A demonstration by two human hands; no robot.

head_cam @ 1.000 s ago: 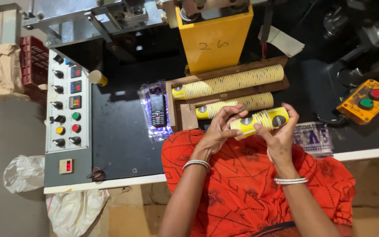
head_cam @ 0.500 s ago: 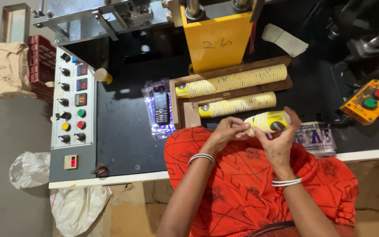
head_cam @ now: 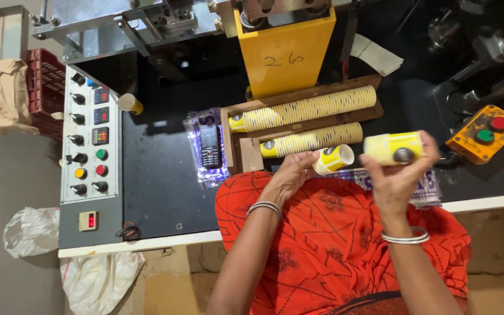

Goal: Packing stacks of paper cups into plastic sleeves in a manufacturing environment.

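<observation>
At the black machine bench (head_cam: 164,175), the left hand (head_cam: 290,175) grips 1 paper cup (head_cam: 333,158), the right hand (head_cam: 401,175) a short cup stack (head_cam: 393,147); a loose pinch could drop either.

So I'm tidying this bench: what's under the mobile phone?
The mobile phone lies on a shiny purple printed plastic packet, which rests on the black machine top. Whatever the packet holds is covered.

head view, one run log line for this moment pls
left hand: holds single yellow paper cup | right hand: holds short cup stack | wooden tray: two long cup rows | hands apart
</observation>
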